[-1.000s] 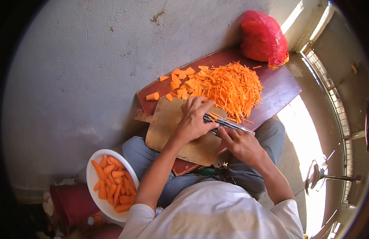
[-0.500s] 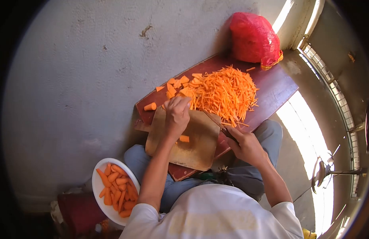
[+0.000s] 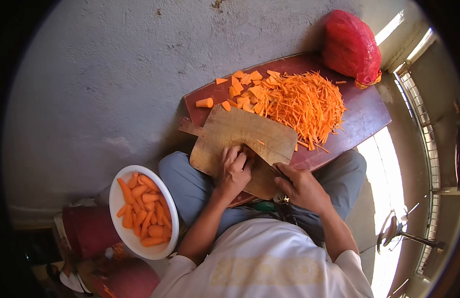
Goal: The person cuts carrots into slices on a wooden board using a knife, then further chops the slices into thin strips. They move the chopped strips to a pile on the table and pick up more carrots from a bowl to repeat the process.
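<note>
My right hand [image 3: 303, 187] is wrapped round the handle of a knife [image 3: 259, 158], whose blade lies over the wooden cutting board [image 3: 230, 126]. Beside the blade, my left hand [image 3: 235, 171] rests on the board with curled fingers; what lies beneath them is hidden. A small orange bit sits on the board near the blade. Beyond the board, a heap of carrot strips [image 3: 314, 107] covers part of the red table [image 3: 366, 111]. Larger carrot pieces [image 3: 236, 85] and a carrot stub [image 3: 204, 103] lie left of the heap.
A white basin [image 3: 174, 218] of carrots [image 3: 150, 206] stands at my left. A red mesh bag [image 3: 350, 47] sits at the table's far right, by the wall [image 3: 115, 74]. Dark red containers [image 3: 93, 231] are at lower left; a fan [image 3: 396, 231] stands at right.
My left hand has come back from the carrot pieces onto the board, near the blade. The chunk seen on the board is no longer visible. The view has shifted.
</note>
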The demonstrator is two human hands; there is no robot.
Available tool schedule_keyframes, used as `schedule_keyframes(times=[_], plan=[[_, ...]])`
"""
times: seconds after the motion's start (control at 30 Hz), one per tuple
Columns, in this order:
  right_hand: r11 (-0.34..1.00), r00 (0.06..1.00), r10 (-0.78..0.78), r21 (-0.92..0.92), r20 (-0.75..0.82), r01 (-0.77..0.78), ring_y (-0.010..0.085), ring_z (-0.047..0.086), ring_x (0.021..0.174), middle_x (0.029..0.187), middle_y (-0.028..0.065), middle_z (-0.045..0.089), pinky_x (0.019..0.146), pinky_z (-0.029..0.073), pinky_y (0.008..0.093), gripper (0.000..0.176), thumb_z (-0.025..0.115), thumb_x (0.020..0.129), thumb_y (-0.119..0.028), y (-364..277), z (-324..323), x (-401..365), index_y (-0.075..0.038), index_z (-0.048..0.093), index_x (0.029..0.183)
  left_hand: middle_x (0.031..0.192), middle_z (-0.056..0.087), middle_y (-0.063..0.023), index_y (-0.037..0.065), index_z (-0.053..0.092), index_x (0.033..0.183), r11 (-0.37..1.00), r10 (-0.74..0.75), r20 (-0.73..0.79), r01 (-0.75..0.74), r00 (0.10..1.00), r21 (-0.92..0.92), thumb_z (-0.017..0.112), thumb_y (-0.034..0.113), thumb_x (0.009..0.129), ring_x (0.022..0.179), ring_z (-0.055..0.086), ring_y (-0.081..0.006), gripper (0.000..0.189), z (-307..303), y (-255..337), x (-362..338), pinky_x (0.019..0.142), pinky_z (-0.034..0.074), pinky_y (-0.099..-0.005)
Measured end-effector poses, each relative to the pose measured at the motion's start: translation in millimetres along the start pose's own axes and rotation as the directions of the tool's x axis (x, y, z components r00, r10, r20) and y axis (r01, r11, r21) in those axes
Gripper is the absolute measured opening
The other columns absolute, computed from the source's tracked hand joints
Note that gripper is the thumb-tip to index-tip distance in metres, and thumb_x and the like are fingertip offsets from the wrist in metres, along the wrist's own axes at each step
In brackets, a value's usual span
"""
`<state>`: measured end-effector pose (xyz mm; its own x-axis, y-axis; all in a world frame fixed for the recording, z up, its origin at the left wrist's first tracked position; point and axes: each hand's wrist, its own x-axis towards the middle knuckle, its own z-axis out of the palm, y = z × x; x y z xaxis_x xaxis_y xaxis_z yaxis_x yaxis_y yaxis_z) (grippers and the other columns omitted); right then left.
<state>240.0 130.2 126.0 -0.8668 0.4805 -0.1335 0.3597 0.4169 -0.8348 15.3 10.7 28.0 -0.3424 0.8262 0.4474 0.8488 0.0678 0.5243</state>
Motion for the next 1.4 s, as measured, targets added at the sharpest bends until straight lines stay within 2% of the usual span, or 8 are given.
schedule_keyframes(times=[0.17,0.27,0.47,0.57,0.67,0.77,1.0,1.4], plan=[[0.991,0.996,0.084,0.099,0.015,-0.085,0.0491,0.075,0.101,0.107,0.0306,0.076,0.085,0.058,0.0493,0.039,0.07,0.109,-0.013,-3,4,-19,0.005,0.065,0.143,0.122,0.071,-0.0138,0.002,0.08,0.112,0.996,0.048,0.006,-0.047,0.999,-0.077,0.081,0.004,0.089,0.11,0.064,-0.0382,0.023,1,-2,0,0.101,0.051,-0.0505],[0.989,0.997,0.019,0.146,-0.075,-0.008,0.0491,0.075,0.1,0.108,0.0306,0.076,0.085,0.058,0.049,0.039,0.069,0.109,-0.012,0,13,-22,0.006,0.064,0.143,0.123,0.071,-0.0141,0.002,0.079,0.114,0.994,0.07,0.001,-0.07,0.998,-0.083,0.078,0.003,0.09,0.109,0.064,-0.0376,0.024,3,-4,0,0.101,0.05,-0.0506],[0.995,0.997,0.074,0.071,-0.021,-0.072,0.0494,0.076,0.102,0.112,0.0314,0.076,0.087,0.059,0.0505,0.039,0.069,0.11,-0.012,-8,16,-20,0.007,0.063,0.144,0.124,0.07,-0.0156,0.0,0.079,0.117,0.993,0.098,0.038,-0.095,0.994,-0.066,0.069,0.0,0.087,0.11,0.062,-0.0384,0.031,1,-5,-1,0.102,0.049,-0.0538],[0.998,0.989,-0.064,0.012,-0.131,0.066,0.0543,0.074,0.092,0.097,0.0333,0.075,0.077,0.058,0.058,0.037,0.067,0.11,-0.014,-13,22,-24,0.005,0.061,0.141,0.125,0.069,-0.0165,0.0,0.079,0.117,0.991,0.123,0.056,-0.119,0.991,-0.059,0.067,0.0,0.082,0.112,0.061,-0.0392,0.036,-2,-8,-1,0.102,0.048,-0.0562],[0.999,0.998,0.05,-0.013,-0.044,-0.05,0.0557,0.073,0.086,0.093,0.0334,0.074,0.075,0.057,0.0597,0.034,0.066,0.11,-0.014,-22,26,-13,0.005,0.059,0.138,0.125,0.069,-0.0173,0.0,0.079,0.118,0.99,0.132,0.045,-0.13,0.99,-0.049,0.067,-0.001,0.079,0.112,0.061,-0.0395,0.041,3,-16,-4,0.103,0.049,-0.0557],[0.997,0.995,-0.062,-0.056,-0.073,0.058,0.055,0.072,0.081,0.089,0.0335,0.072,0.073,0.056,0.0604,0.032,0.065,0.11,-0.014,-16,33,10,0.004,0.057,0.136,0.123,0.07,-0.0178,0.0,0.079,0.119,0.989,0.123,0.037,-0.12,0.992,-0.083,0.067,-0.003,0.077,0.111,0.062,-0.0401,0.044,3,-15,-5,0.102,0.051,-0.0535],[0.998,0.998,-0.032,-0.057,-0.052,0.029,0.0541,0.072,0.084,0.09,0.0332,0.072,0.073,0.056,0.0589,0.034,0.066,0.11,-0.015,-18,25,0,0.004,0.058,0.137,0.112,0.071,-0.0147,0.002,0.082,0.116,0.984,0.114,-0.057,-0.121,0.992,-0.133,0.067,-0.004,0.075,0.108,0.064,-0.0398,0.044,9,-17,-7,0.098,0.055,-0.0509],[0.998,0.997,-0.019,-0.069,-0.07,0.015,0.053,0.073,0.086,0.091,0.0329,0.072,0.073,0.056,0.0563,0.033,0.067,0.109,-0.013,-21,31,2,0.004,0.063,0.136,0.109,0.068,-0.0198,-0.001,0.078,0.113,0.982,0.111,-0.05,-0.117,0.993,-0.148,0.067,-0.006,0.076,0.107,0.063,-0.0436,0.039,6,-16,-6,0.093,0.056,-0.051]])
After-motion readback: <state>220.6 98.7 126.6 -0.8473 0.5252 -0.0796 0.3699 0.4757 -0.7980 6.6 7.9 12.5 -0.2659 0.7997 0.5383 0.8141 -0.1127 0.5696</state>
